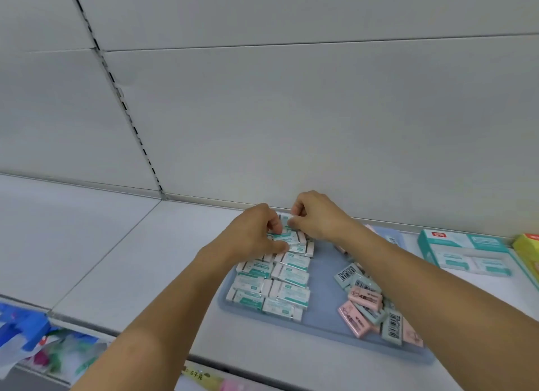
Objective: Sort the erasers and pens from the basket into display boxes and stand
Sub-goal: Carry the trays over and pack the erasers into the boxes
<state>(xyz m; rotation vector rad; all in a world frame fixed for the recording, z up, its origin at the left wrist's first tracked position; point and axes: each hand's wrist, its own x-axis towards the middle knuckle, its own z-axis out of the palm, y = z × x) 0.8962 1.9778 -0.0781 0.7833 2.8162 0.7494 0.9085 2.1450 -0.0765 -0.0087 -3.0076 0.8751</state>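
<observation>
Erasers (275, 279) in white-and-teal sleeves lie in rows on the left half of a blue tray (322, 300) near the shelf's back edge, where the left hand (256, 233) and right hand (316, 215) both pinch ones from the far row with curled fingers. A jostle there could, I judge, knock the neat rows askew. Rightward, pink and grey-green erasers (370, 306) lie heaped, barcodes up, one reading "4B"; the teal display box (463, 252) bears unreadable print.

On the pale blue plastic tray (323, 277) before me, the pink rectangular eraser (365, 296) on the tray's right side reads "4B". Grey-green erasers (347, 272) beside it carry barcodes, digits too small to read. Below the tray's near edge, a yellow shelf price strip (199, 376) shows "5", the characters after it unclear.
</observation>
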